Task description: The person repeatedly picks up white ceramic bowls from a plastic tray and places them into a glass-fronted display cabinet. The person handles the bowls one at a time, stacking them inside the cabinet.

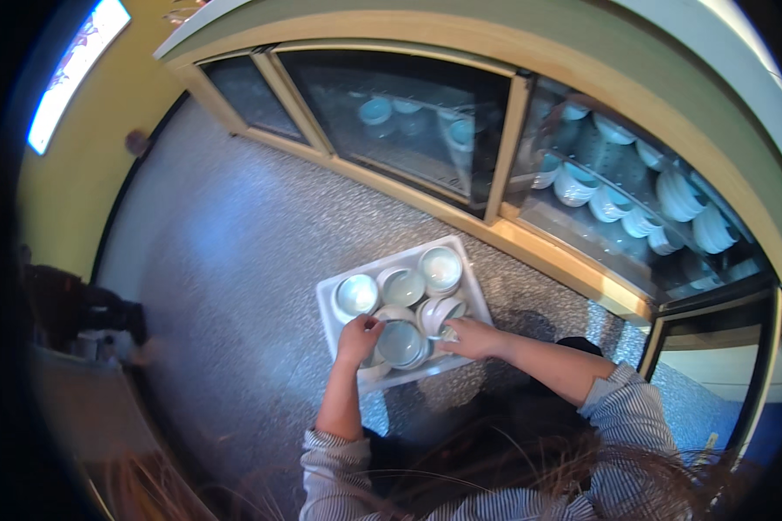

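Note:
A white plastic crate (326, 312) filled with stacked, pale glazed bowls rests on the floor before me. My left hand (362, 337) is at the crate's near left, its fingers bent against the rim of a bowl stack (401, 344). At the near right my right hand (467, 338) has its fingers on a tilted bowl (448, 315); how firmly it holds that bowl cannot be told. Further bowls (357, 295) (440, 268) stand upright in the crate's far part.
A wood-framed cabinet (430, 195) runs along the far side. Stacked bowls (577, 184) fill its right shelves, beside an open glass door (710, 352). A yellow wall (91, 189) and a dark-clothed person (81, 306) are at the left.

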Tool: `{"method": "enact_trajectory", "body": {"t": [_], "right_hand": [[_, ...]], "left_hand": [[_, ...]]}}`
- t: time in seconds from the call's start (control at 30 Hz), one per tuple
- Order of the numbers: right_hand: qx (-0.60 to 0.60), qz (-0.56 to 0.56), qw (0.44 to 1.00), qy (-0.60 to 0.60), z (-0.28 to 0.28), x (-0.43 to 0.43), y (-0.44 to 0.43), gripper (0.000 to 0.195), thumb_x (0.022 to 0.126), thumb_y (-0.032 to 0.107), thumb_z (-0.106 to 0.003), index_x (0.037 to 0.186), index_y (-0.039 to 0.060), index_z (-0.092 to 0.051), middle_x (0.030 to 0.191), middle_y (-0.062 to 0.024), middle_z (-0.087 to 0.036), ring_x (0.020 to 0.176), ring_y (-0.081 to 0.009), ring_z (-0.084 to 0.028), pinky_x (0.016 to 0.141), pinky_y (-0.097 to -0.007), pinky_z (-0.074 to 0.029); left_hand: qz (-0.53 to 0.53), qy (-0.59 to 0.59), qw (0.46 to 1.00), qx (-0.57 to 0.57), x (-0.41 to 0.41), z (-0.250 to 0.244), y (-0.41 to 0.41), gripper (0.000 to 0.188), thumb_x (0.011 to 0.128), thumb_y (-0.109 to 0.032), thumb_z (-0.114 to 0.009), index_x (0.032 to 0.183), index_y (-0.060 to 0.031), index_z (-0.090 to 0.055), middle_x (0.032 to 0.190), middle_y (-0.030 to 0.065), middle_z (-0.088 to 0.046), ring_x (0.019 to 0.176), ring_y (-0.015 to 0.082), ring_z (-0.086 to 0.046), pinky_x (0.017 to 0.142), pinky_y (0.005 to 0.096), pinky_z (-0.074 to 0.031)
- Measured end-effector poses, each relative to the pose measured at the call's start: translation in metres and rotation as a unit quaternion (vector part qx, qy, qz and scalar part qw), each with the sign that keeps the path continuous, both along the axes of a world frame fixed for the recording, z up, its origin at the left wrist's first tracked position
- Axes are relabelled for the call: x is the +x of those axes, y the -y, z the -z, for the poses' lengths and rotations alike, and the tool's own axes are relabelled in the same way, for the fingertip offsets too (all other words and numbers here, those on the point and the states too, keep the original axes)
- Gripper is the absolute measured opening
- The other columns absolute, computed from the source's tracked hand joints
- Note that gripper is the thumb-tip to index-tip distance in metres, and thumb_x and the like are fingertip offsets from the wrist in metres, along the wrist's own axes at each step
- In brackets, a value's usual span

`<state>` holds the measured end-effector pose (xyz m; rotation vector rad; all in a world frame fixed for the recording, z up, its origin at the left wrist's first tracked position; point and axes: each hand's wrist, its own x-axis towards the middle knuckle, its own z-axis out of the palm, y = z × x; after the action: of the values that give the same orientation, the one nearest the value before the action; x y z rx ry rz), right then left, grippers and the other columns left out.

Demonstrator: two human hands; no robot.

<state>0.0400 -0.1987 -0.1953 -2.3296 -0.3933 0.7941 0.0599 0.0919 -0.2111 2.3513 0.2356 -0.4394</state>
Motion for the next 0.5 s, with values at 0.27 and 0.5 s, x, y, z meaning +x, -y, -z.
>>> {"method": "enact_trajectory", "body": {"t": [0.27, 0.5], "right_hand": [[-0.014, 0.045, 0.960, -0.277, 0.115, -0.007, -0.051, 0.064, 0.088, 0.053, -0.065, 0.121, -0.0015, -0.062, 0.108, -0.0196, -0.066, 0.091, -0.0304, -0.063, 0.086, -0.0392, -0.053], [0.223, 0.286, 0.828, -0.429, 0.134, -0.015, -0.086, 0.071, 0.087, 0.056, -0.067, 0.134, 0.0047, -0.050, 0.119, -0.0089, -0.062, 0.096, -0.0235, -0.058, 0.088, -0.0406, -0.051]], "left_hand": [[-0.009, -0.266, 0.964, 0.011, -0.015, 0.027, -0.028, 0.046, 0.088, -0.038, -0.068, 0.102, 0.0062, -0.069, 0.091, 0.0151, -0.071, 0.070, 0.0231, -0.071, 0.055, 0.0356, -0.059], [-0.121, -0.284, 0.938, -0.157, -0.044, 0.108, -0.009, 0.063, 0.086, -0.035, -0.073, 0.133, -0.0007, -0.049, 0.121, 0.0129, -0.061, 0.105, 0.0261, -0.064, 0.085, 0.0369, -0.056]]}}
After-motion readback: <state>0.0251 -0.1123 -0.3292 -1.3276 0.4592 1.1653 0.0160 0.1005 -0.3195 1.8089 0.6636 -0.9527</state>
